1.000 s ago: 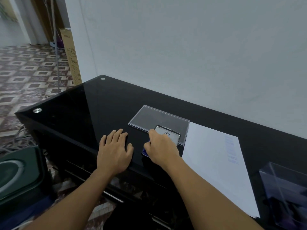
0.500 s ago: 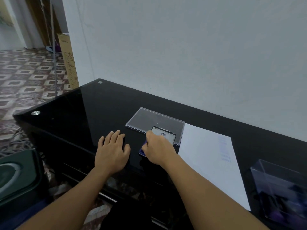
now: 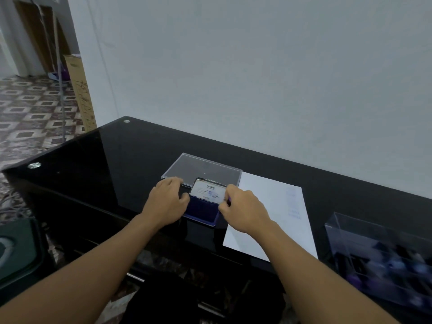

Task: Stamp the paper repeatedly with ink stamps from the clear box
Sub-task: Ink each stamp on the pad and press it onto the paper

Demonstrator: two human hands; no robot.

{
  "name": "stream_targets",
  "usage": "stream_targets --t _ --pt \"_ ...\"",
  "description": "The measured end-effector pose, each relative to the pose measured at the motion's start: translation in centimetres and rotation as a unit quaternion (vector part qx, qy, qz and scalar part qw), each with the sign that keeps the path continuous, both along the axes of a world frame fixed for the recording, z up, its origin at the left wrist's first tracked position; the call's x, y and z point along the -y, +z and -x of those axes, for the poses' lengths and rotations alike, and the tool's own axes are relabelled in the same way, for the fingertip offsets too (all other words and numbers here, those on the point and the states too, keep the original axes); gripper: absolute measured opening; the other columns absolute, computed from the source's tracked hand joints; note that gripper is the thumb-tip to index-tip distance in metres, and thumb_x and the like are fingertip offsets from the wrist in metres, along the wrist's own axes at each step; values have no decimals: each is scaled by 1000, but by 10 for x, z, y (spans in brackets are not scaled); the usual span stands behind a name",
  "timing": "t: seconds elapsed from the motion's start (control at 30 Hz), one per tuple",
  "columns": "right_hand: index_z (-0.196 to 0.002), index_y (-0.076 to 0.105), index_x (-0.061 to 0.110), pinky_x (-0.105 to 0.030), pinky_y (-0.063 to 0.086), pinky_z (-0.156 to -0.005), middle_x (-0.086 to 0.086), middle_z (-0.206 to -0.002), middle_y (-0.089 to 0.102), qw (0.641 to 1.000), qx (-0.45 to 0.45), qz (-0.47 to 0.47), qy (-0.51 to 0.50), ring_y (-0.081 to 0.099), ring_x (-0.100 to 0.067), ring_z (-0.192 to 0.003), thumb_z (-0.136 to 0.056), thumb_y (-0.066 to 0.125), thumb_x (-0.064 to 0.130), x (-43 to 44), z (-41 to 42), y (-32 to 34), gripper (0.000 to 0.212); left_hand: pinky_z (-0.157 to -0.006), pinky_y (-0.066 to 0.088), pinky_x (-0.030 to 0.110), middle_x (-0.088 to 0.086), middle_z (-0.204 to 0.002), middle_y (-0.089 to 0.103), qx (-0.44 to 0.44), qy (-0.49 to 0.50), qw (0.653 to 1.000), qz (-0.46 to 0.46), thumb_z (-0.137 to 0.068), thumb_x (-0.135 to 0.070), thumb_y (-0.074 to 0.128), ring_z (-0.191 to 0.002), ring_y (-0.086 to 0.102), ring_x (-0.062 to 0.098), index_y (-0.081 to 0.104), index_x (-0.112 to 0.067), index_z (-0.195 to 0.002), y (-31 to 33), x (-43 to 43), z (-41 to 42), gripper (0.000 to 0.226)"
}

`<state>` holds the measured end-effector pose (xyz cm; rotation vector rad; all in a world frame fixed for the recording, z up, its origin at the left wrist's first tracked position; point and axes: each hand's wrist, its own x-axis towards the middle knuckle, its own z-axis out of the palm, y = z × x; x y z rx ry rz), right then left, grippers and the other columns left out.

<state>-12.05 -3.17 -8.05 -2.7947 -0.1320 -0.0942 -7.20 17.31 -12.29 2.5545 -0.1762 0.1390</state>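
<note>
on the black glass table (image 3: 117, 171), near its front edge, an open blue ink pad (image 3: 202, 211) sits with its labelled lid (image 3: 208, 194) tilted up toward the wall. the left hand (image 3: 167, 202) holds the pad's left side, fingers curled and thumb against the rim. the right hand (image 3: 240, 206) pinches the lid's right edge between thumb and bent fingers; a purple sliver shows there, too small to tell what it is. a flat clear plastic cover (image 3: 205, 169) lies just behind the pad, partly masked by the lid and the left fingers. the white paper (image 3: 275, 220) lies just right of the pad, with faint blue stamp marks down its far right side, and the right forearm crosses its near corner. the clear box (image 3: 383, 260) stands well right, cut off by the frame, its dark and purple contents blurred. a tall cardboard carton (image 3: 80, 90) leans at the wall corner beside patterned floor tiles (image 3: 30, 113).
</note>
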Motion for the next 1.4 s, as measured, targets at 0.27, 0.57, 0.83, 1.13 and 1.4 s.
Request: stream_targets --t 0.27,0.57,0.83,1.13,1.4 --pt "-84 45 18 -32 45 -59 -3 -85 67 994 -37 -1 -107 58 -22 -68 -96 50 27 91 32 -2 16 -107 38 42 6 -130 57 36 -119 992 9 -89 -30 45 -126 48 28 56 -6 -124 11 91 8 43" --pt "-78 45 16 -33 42 -56 -3 -75 58 985 -44 -21 -168 48 -19 -61 -93 55 23 169 31 -2 20 -115 23 31 1 -152 40 25 -205 979 -1 -100 -26 43 -141 30 18 43 -13 -144 -6 176 5 46" --pt "-82 52 15 -30 44 -57 -3 -85 60 986 -61 -22 -152 54 -19 -70 -91 61 25 188 4 -5 16 -113 28 38 5 -144 48 14 -224 974 -25 -94 -22 46 -135 37 22 49 -9 -136 -28 210 -20 44" --pt "-82 52 12 -35 46 -59 -6 -82 61 989 -60 -32 -133 50 -20 -65 -90 60 23 188 -10 -15 16 -104 28 46 7 -133 53 70 -221 970 -80 -88 -30 30 -123 44 28 57 -6 -120 -46 220 -26 49" --pt "-81 51 15 -35 46 -59 -6 -81 62 991 -63 -3 -121 53 -22 -66 -92 59 26 186 -15 -19 18 -113 23 51 11 -145 48 92 -224 967 -80 -90 -30 30 -134 39 28 55 -6 -131 -47 218 -21 54"
